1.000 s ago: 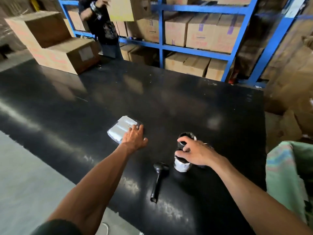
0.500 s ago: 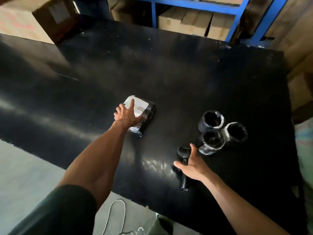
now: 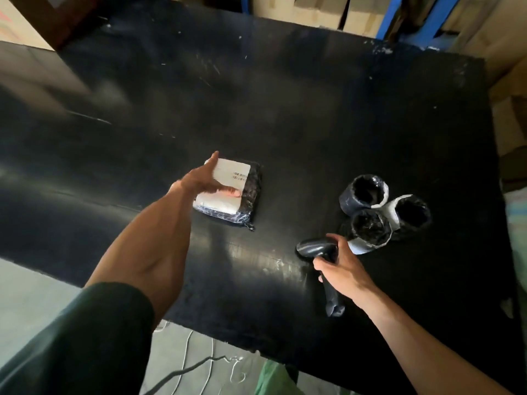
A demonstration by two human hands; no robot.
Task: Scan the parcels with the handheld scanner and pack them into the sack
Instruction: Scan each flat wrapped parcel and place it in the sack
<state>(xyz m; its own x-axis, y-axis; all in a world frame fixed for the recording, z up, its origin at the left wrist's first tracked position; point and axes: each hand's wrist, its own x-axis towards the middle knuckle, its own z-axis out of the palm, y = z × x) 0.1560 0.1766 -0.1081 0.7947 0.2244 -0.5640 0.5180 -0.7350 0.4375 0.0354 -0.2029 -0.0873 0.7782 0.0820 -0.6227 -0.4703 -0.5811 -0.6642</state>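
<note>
Head view: left hand [image 3: 204, 179] pinches the flat parcel [image 3: 228, 192], its label blurred; right hand [image 3: 340, 266] wraps the scanner [image 3: 316, 248], hiding its handle.

Black table [image 3: 285, 95]: flat wrapped parcel [image 3: 245, 195] w/ white label, three round wrapped parcels [image 3: 382, 212] clustered nr right edge.

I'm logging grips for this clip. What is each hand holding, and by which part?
Right hand grips the scanner around its handle, just below the head. Left hand holds the flat parcel at its left side.
</note>
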